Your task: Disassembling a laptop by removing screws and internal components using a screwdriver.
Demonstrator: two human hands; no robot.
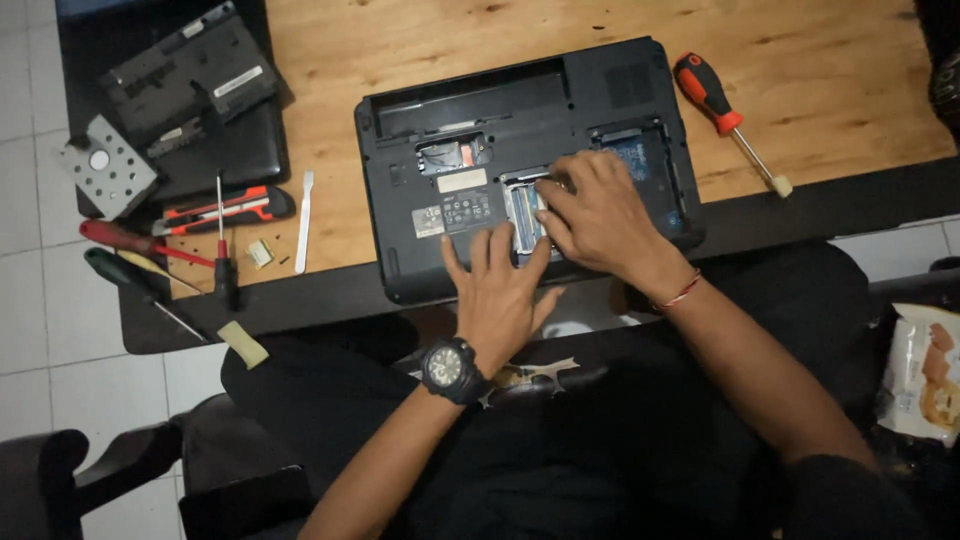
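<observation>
Black laptop (520, 150) flipped belly-up at the worktop's (830, 70) near edge, memory bay open. Both hands side by side, left hand (497, 290) flat, fingers spread, right hand (600, 215) pressing fingertips into the bay. Orange screwdriver (715, 100) off toward the right edge.

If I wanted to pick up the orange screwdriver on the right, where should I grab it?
Probably by the fat orange-and-black handle of the screwdriver, coming down from above. It lies flat on the wooden table with open space around it, handle pointing away from the person, thin metal shaft toward the table's edge.
</observation>
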